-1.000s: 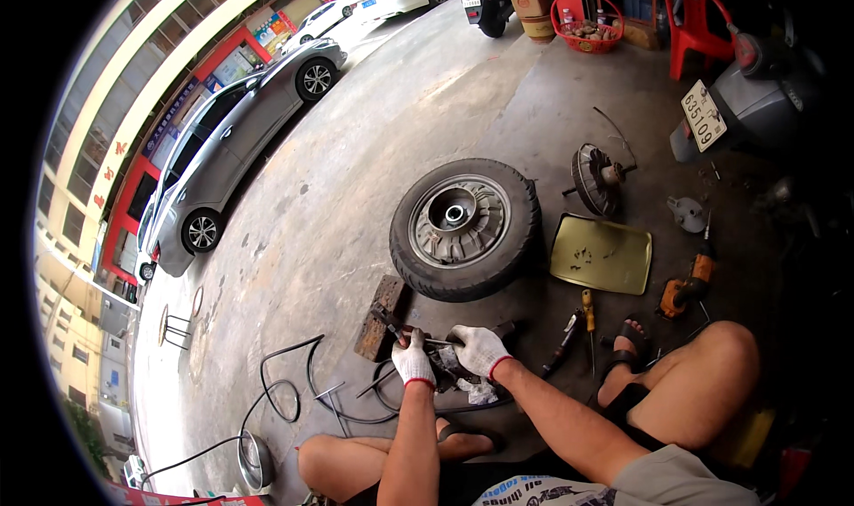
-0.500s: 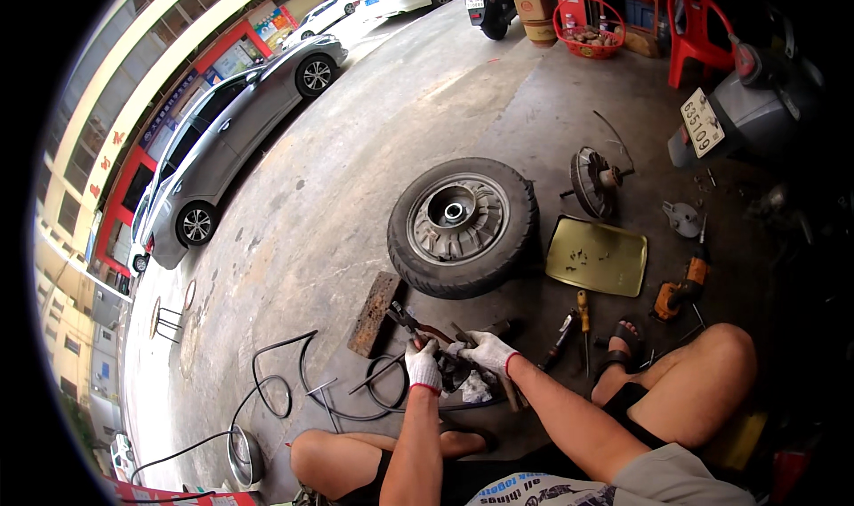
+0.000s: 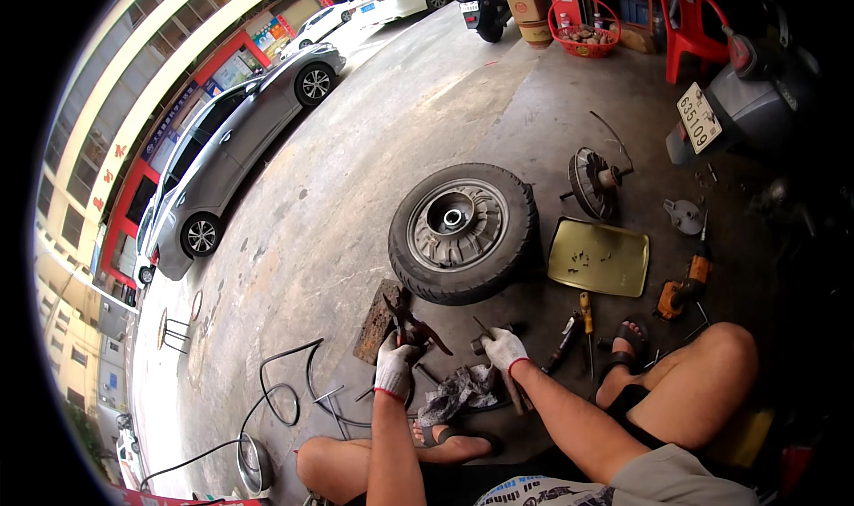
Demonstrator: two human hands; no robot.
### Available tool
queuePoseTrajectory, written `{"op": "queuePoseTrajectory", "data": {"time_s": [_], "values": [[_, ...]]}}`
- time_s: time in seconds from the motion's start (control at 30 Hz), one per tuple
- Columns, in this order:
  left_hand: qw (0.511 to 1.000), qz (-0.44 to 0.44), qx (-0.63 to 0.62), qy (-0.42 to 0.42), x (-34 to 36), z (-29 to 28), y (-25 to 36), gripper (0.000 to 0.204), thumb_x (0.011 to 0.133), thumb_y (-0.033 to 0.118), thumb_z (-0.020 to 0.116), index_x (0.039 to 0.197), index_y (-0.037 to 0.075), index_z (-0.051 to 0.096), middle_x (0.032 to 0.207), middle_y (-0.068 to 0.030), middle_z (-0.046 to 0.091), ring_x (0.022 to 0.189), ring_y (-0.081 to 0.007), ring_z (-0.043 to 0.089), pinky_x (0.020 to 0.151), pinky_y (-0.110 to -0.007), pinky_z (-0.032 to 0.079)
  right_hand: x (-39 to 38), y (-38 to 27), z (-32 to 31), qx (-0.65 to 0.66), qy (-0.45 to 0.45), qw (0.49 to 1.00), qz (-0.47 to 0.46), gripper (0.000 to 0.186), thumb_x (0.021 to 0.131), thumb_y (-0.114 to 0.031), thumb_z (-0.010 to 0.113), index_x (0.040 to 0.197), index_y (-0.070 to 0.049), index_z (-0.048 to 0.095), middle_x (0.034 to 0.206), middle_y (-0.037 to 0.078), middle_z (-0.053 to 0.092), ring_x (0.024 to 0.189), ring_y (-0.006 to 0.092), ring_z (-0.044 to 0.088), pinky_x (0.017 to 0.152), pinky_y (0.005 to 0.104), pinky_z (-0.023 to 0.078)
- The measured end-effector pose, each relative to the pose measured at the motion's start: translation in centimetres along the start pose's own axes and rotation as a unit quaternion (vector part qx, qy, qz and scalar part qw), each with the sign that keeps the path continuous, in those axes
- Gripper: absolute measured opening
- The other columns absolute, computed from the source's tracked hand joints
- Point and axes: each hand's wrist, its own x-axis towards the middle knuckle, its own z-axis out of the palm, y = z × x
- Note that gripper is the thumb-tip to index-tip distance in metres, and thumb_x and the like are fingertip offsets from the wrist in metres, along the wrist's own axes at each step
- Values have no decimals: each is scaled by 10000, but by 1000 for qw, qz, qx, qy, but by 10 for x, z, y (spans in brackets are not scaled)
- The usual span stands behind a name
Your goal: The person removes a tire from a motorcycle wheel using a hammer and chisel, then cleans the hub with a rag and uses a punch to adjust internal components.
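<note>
My left hand (image 3: 394,364), in a white knit glove, is closed round a pair of pliers (image 3: 429,330) with reddish handles, above a worn wooden block (image 3: 370,328). To its right my right hand (image 3: 503,348), gloved too, pinches a thin metal rod (image 3: 481,326). A brownish handle (image 3: 515,394) shows just below that hand; whether I grip it is unclear. Between my forearms lies a crumpled grey rag (image 3: 458,392). Beyond my hands a wheel with a black tyre (image 3: 464,283) lies flat, its hub facing up.
Right of the wheel are a round hub part (image 3: 591,184) and a yellowish tray (image 3: 598,257) holding small dark pieces. A screwdriver (image 3: 586,313) and an orange power tool (image 3: 683,290) lie near my sandalled foot. A black hose (image 3: 286,353) loops at left. A scooter (image 3: 743,105) stands at right.
My hands have moved apart, the left one leftward with the pliers, which now spread wider. More of the rag and of my left foot shows between my forearms.
</note>
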Motion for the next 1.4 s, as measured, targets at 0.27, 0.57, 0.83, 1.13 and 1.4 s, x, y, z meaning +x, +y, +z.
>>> {"op": "queuePoseTrajectory", "data": {"time_s": [0.27, 0.57, 0.83, 1.13, 1.4], "values": [[981, -43, 148, -118, 2, 4, -17, 374, 728, -43, 607, 1101, -63, 589, 1075, -138, 674, 977, -220, 653, 875, -338, 525, 17, -80, -46, 309, -59, 947, -68, 247, 957, -195, 537, 1068, -31, 683, 807, 109, 665, 645, 219, 628, 599, 357, 491], [922, -3, 370, -112, -23, 34, -14, 399, 736, 31, 584, 1126, -52, 580, 933, -69, 655, 841, -148, 582, 755, -280, 483, 14, -100, -83, 146, -148, 970, -122, 302, 869, -148, 600, 1107, 21, 681, 960, 207, 722, 849, 298, 690, 785, 378, 518], [983, -66, 24, -168, -23, 36, -61, 403, 830, -51, 613, 1232, -15, 594, 1152, -78, 681, 1049, -162, 642, 878, -297, 529, 13, -106, -75, 239, -167, 951, -107, 284, 838, -108, 617, 1077, 28, 689, 858, 169, 714, 751, 230, 671, 714, 359, 522], [902, -92, 384, -172, -16, 31, -29, 336, 767, -26, 601, 1102, -25, 584, 969, -95, 689, 890, -181, 655, 842, -301, 525, 23, -91, -93, 132, -201, 967, -91, 268, 830, -145, 633, 1041, 12, 679, 791, 161, 712, 731, 247, 700, 679, 378, 545], [859, 7, 492, -140, -17, 16, -3, 293, 791, 220, 690, 907, -23, 575, 804, -193, 627, 771, -239, 615, 735, -378, 487, 26, -80, -79, 120, -156, 972, -132, 329, 823, -117, 604, 1125, 2, 660, 886, 178, 727, 851, 292, 706, 771, 383, 541]]}}
